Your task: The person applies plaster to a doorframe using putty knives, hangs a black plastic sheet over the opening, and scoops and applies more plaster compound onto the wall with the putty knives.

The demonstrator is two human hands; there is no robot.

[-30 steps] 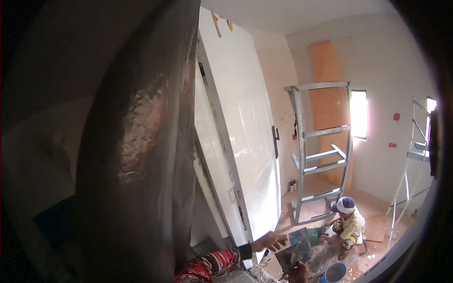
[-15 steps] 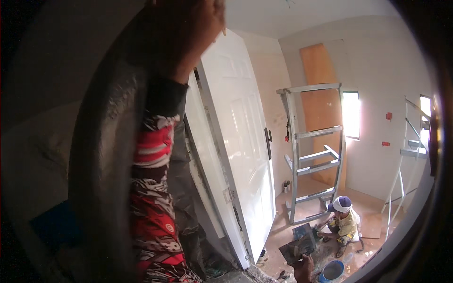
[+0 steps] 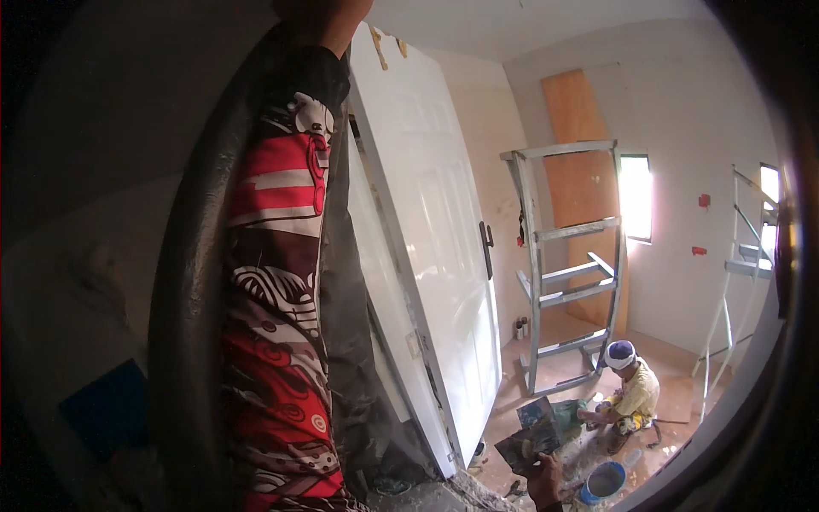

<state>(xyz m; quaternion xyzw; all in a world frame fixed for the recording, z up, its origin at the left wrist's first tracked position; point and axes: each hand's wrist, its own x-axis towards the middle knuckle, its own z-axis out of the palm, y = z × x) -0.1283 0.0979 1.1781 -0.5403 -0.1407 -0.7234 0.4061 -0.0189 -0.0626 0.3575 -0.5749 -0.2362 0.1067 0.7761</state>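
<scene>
My left arm, in a red, black and white patterned sleeve, reaches up the left side. My left hand [image 3: 328,19] is at the top edge beside the upper part of a white panelled door [image 3: 431,213]; its fingers are out of the picture. Low in the view, my right hand [image 3: 546,484] grips a dark, smeared flat plate [image 3: 519,450] by its near edge. Just beyond it lies a second dark bluish sheet [image 3: 537,414]. A blue-rimmed bucket [image 3: 604,480] with grey contents stands to the right of this hand.
A person [image 3: 631,388] with a wrapped head crouches on the floor beyond the bucket. Behind stands a metal stepladder [image 3: 567,299] before an orange-brown board [image 3: 580,111]. Another ladder [image 3: 725,316] is at right. A black curved band [image 3: 192,256] blocks part of the left.
My left hand has risen and shifted left, leaving more of the sleeve and door top in sight. My right hand keeps its grip on the plate. The crouching person has turned slightly.
</scene>
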